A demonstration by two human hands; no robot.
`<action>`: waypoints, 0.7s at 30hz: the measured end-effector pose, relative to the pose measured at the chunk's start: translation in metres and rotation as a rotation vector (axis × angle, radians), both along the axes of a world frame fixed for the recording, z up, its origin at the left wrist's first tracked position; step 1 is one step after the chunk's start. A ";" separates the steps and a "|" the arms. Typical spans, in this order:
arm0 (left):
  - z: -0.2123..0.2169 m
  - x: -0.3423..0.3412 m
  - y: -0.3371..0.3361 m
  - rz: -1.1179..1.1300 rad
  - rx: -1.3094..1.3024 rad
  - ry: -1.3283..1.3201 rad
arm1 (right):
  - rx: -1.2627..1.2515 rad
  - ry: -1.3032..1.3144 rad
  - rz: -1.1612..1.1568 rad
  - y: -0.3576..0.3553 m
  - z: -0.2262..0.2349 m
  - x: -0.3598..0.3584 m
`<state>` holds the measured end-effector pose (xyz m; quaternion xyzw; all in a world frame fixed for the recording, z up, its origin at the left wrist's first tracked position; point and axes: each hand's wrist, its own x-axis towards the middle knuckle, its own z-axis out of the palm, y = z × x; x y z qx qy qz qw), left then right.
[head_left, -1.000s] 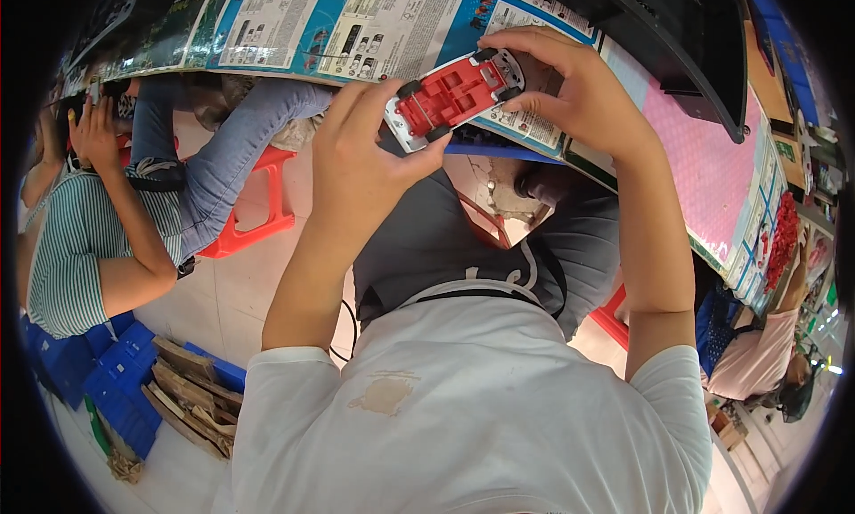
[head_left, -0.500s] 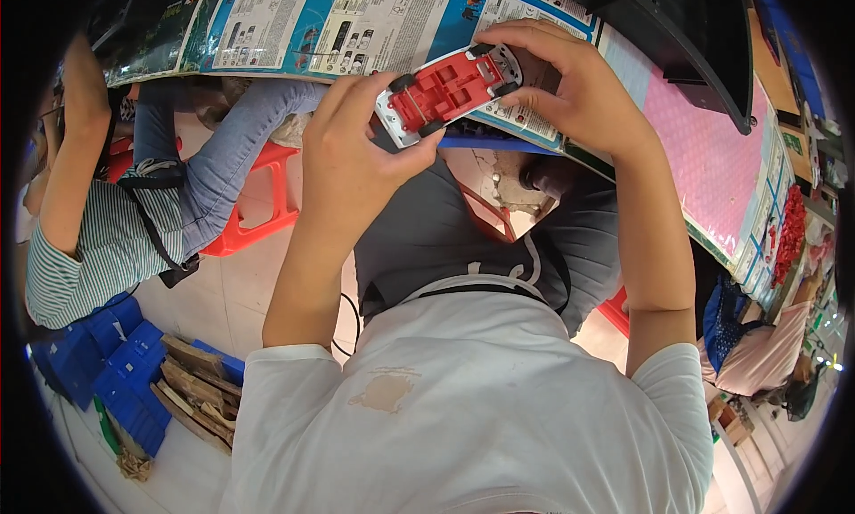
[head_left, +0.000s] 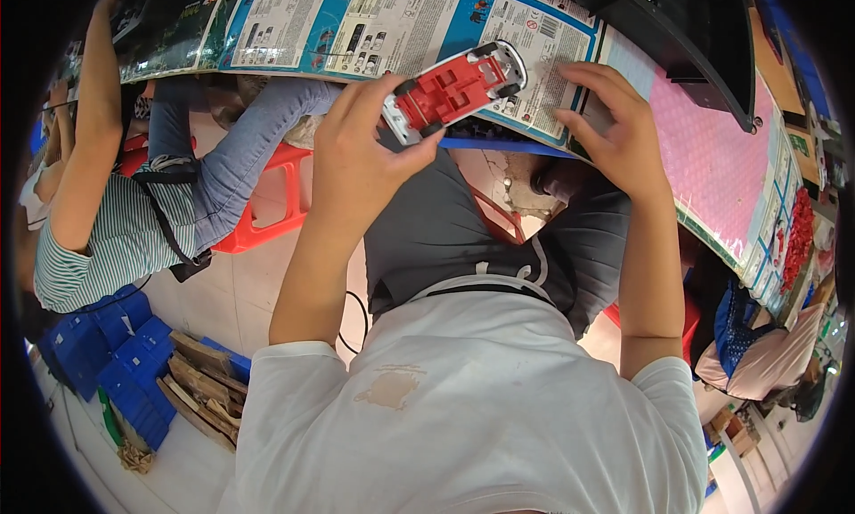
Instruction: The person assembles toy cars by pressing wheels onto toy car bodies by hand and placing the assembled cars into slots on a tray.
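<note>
A toy car [head_left: 456,93] with a white body edge, black wheels and a red inner tub is held above the table's near edge. My left hand [head_left: 361,140] grips its left end between thumb and fingers. To the right of the car, my right hand [head_left: 613,122] is apart from it, thumb and fingers parted with nothing between them. Beneath lie printed card sheets [head_left: 392,24] in blue and white that cover the tabletop.
A black bin-like tray [head_left: 686,42] stands at the upper right, beside a pink sheet [head_left: 712,149]. Red small parts [head_left: 797,238] lie at the far right. On the left, a person in a striped shirt [head_left: 107,238] sits near a red stool [head_left: 276,202]; blue boxes [head_left: 134,363] are on the floor.
My right hand has let go of the toy car's right end and moved away to the right. My left hand keeps its hold on the car.
</note>
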<state>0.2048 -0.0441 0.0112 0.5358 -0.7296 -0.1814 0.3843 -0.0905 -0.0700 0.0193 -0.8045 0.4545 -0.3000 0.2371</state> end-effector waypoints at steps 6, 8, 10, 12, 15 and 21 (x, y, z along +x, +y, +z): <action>0.000 0.024 -0.022 0.211 -0.032 -0.072 | 0.019 -0.048 -0.305 0.023 -0.003 -0.014; -0.006 0.030 -0.028 0.222 -0.014 -0.051 | -0.034 -0.029 -0.285 0.020 -0.002 -0.010; -0.006 0.033 -0.029 0.228 0.005 -0.026 | -0.069 0.026 -0.242 0.018 0.000 -0.007; -0.004 0.030 -0.029 0.236 -0.009 -0.043 | -0.078 0.015 -0.239 0.018 -0.002 -0.009; -0.012 0.049 -0.040 0.310 0.009 -0.052 | -0.073 -0.011 -0.233 0.017 -0.002 -0.007; -0.003 0.091 -0.078 0.483 -0.017 -0.085 | -0.066 -0.019 -0.236 0.018 0.001 -0.008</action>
